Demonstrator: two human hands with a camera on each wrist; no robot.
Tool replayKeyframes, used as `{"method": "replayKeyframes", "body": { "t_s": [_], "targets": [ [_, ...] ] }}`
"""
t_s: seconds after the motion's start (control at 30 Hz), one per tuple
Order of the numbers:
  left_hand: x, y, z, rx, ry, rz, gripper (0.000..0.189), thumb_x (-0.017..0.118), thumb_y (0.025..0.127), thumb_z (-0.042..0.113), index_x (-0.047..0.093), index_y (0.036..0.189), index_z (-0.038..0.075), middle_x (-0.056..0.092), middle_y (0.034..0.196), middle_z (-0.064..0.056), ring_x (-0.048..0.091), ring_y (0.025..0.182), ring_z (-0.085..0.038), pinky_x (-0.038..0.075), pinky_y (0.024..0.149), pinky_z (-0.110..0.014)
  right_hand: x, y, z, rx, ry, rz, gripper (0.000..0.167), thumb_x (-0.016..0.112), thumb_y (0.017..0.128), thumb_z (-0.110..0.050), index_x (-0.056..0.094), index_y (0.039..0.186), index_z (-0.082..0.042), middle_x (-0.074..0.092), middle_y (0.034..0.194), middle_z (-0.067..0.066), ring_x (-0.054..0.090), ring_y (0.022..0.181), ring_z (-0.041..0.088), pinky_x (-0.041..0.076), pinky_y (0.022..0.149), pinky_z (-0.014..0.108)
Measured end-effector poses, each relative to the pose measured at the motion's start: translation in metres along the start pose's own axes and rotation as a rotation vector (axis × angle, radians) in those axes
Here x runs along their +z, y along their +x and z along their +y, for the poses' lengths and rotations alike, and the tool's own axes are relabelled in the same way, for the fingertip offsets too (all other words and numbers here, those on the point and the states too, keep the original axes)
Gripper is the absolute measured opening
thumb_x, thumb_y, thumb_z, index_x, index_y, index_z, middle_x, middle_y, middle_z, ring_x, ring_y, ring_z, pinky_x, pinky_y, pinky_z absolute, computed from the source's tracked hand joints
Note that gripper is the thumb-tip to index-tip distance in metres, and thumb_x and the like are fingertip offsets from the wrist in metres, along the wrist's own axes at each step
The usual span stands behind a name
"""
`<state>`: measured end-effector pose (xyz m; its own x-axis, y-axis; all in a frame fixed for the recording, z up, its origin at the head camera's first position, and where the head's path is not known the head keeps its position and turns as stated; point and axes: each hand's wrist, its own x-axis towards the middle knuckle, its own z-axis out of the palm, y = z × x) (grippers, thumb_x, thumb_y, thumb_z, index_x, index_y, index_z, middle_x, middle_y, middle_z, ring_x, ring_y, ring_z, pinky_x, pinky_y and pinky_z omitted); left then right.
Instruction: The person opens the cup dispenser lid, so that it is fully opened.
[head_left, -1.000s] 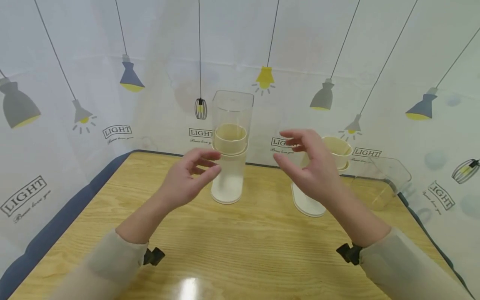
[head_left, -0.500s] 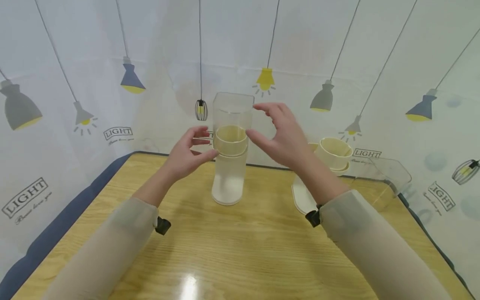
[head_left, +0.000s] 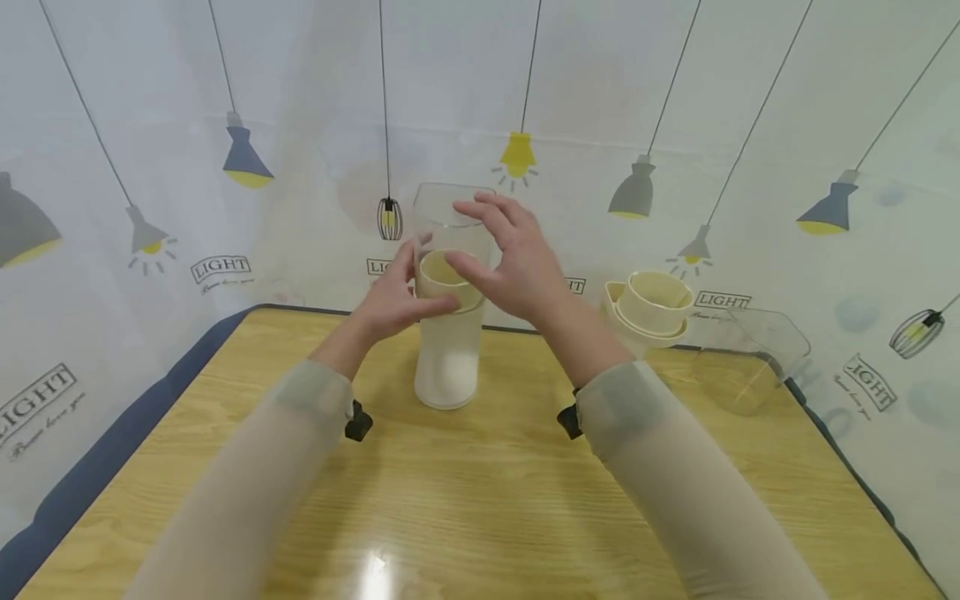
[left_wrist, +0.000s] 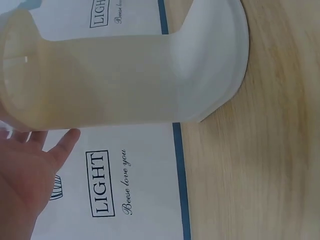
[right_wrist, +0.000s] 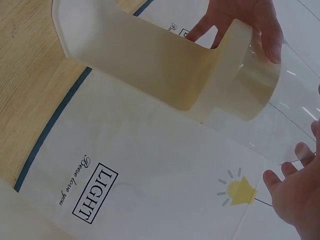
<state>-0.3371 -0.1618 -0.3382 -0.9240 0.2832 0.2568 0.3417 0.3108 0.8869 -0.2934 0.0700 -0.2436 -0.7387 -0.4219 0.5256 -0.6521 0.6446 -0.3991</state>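
Note:
A cream stand (head_left: 447, 367) rises from a flat base near the table's back edge, and a clear tall container (head_left: 442, 198) extends above its round cup (head_left: 450, 279). My left hand (head_left: 386, 304) grips the stand at the collar under the cup, thumb across the front and the other fingers around the side; the right wrist view also shows this left hand (right_wrist: 245, 17) with its thumb on the cup. My right hand (head_left: 521, 258) reaches around the right side of the clear container, thumb in front and fingers loosely spread at its upper wall. In the right wrist view those fingertips (right_wrist: 287, 169) overlap its edge.
To the right stands a second cream stand with a round cup (head_left: 660, 302) on it. Beside it, near the back right corner, is another clear container (head_left: 750, 358). A white curtain (head_left: 300, 167) with printed lamps hangs right behind the wooden table (head_left: 480, 500).
My right hand has moved left from beside the second stand to the clear container. My left hand has risen and closed around the collar of the left stand. The view has shifted slightly.

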Motion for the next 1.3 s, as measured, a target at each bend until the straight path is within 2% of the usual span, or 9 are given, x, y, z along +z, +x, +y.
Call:
{"method": "replayKeyframes", "body": {
  "t_s": [0.1,0.2,0.5,0.77,0.97,1.17,1.3],
  "targets": [
    [0.003,0.0,0.0,0.01,-0.009,0.002,0.114,0.092,0.087,0.039,0.02,0.174,0.033,0.05,0.165,-0.01,0.046,0.153,-0.034,0.038,0.126,-0.067,0.005,-0.001,0.0,0.009,0.038,0.032,0.063,0.074,0.104,-0.045,0.055,0.16,-0.023,0.039,0.175,0.004,0.031,0.165,0.029,0.031,0.134,0.059],
    [0.005,-0.002,-0.001,0.007,-0.009,0.016,0.112,0.092,0.086,0.038,0.022,0.173,0.036,0.051,0.161,-0.011,0.05,0.147,-0.034,0.044,0.122,-0.065,0.01,-0.001,0.0,0.013,0.069,0.058,0.063,0.074,0.104,-0.045,0.055,0.16,-0.022,0.038,0.175,0.003,0.032,0.165,0.026,0.032,0.133,0.058],
    [0.016,-0.012,-0.007,0.028,-0.043,0.069,0.118,0.095,0.084,0.034,0.017,0.173,0.036,0.041,0.163,-0.012,0.05,0.142,-0.034,0.054,0.114,-0.059,0.017,-0.003,0.007,0.021,0.192,0.079,0.062,0.078,0.102,-0.04,0.055,0.156,-0.021,0.036,0.175,0.001,0.038,0.163,0.026,0.036,0.131,0.061],
    [0.033,-0.024,-0.005,0.073,-0.011,0.181,0.123,0.101,0.076,0.039,0.022,0.171,0.031,0.044,0.157,-0.011,0.053,0.133,-0.03,0.056,0.109,-0.053,0.02,-0.007,0.013,-0.007,0.281,0.093,0.063,0.082,0.098,-0.033,0.054,0.152,-0.017,0.036,0.173,0.003,0.035,0.164,0.022,0.033,0.133,0.056],
    [0.046,-0.029,-0.003,0.093,0.029,0.279,0.123,0.103,0.071,0.042,0.028,0.167,0.026,0.043,0.156,-0.011,0.054,0.134,-0.028,0.054,0.111,-0.052,0.021,-0.009,0.016,-0.018,0.325,0.099,0.068,0.083,0.096,-0.029,0.049,0.153,-0.014,0.034,0.173,0.004,0.033,0.164,0.023,0.033,0.133,0.054],
    [0.055,-0.034,0.001,0.104,0.11,0.354,0.13,0.103,0.069,0.049,0.026,0.169,0.016,0.043,0.159,-0.016,0.051,0.139,-0.031,0.052,0.114,-0.054,0.023,-0.01,0.016,-0.047,0.35,0.109,0.072,0.085,0.093,-0.023,0.045,0.151,-0.01,0.032,0.172,0.009,0.032,0.164,0.025,0.03,0.135,0.051],
    [0.06,-0.038,0.005,0.109,0.145,0.393,0.129,0.102,0.068,0.052,0.027,0.167,0.016,0.046,0.155,-0.015,0.05,0.137,-0.031,0.053,0.112,-0.052,0.024,-0.011,0.018,-0.06,0.38,0.115,0.075,0.087,0.091,-0.018,0.042,0.151,-0.008,0.031,0.171,0.01,0.03,0.165,0.025,0.027,0.136,0.05]
  ]
}}
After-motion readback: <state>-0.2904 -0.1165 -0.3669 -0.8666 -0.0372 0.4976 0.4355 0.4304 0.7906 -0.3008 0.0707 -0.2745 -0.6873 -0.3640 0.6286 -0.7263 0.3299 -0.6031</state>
